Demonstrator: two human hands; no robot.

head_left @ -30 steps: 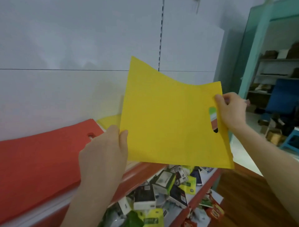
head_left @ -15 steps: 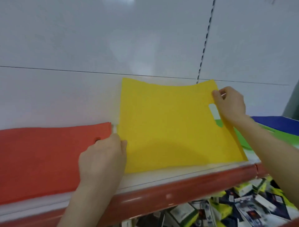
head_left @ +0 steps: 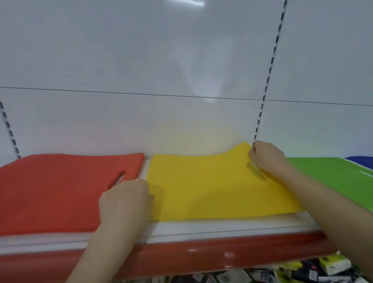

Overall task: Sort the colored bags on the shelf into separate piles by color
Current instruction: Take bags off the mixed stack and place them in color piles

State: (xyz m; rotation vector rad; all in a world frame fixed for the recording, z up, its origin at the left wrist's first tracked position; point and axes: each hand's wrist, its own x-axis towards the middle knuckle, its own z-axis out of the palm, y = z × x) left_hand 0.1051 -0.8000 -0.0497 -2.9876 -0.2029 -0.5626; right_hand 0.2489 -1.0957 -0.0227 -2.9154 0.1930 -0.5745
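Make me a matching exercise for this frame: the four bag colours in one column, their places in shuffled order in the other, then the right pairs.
1. red bags
2. yellow bag
3. green bags
4. blue bag

A. far right edge of view
B. between left hand and right hand
C. leftmost on the shelf
D. just right of the right forearm

Pairs: 1-C, 2-B, 3-D, 4-A

I see a shiny white wall with black slotted strips running up it. A glare sits near the top. The shelf has a red front, with small packs below.
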